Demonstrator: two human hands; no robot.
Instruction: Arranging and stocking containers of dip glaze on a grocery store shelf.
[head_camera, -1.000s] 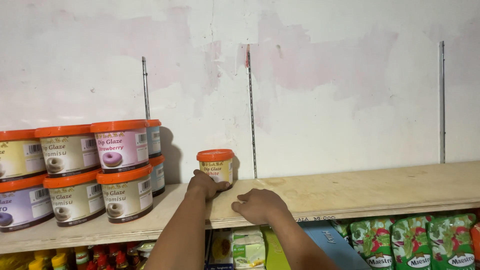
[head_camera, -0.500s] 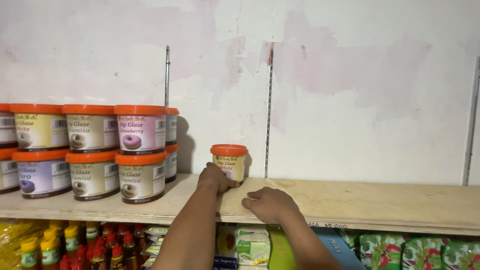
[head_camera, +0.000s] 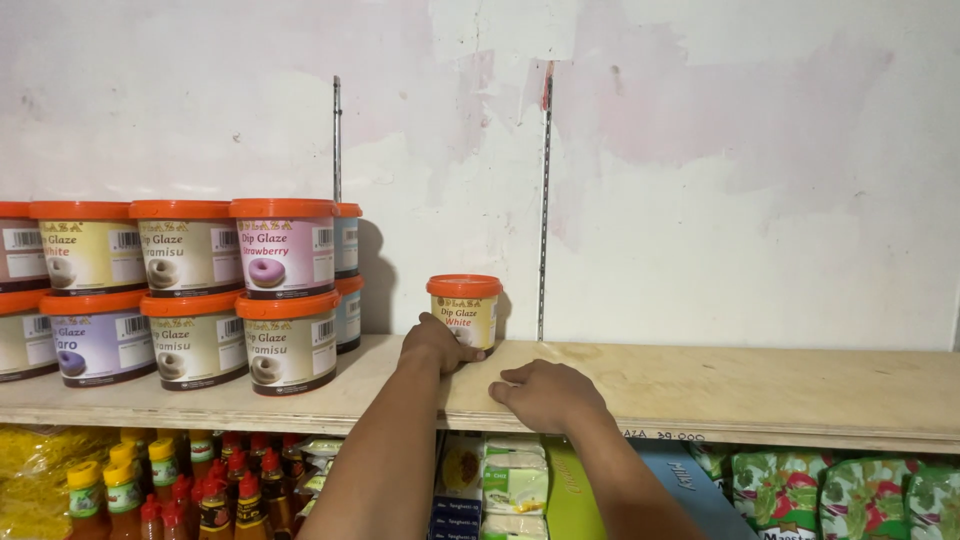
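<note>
Resting mid-frame on the plywood shelf (head_camera: 700, 385), the small orange-lidded tub (head_camera: 465, 310) stands upright; left hand (head_camera: 437, 345) fingers grasping its base. Right hand (head_camera: 548, 393) lies flat, fingers released, on the shelf edge.

Soft, even light is falling from the front left, leaving the patchy white plaster wall (head_camera: 700, 200) bright. The stacked orange-lidded plastic tubs (head_camera: 285, 290) are casting a dark shadow rightward; everything is staying sharp.
</note>
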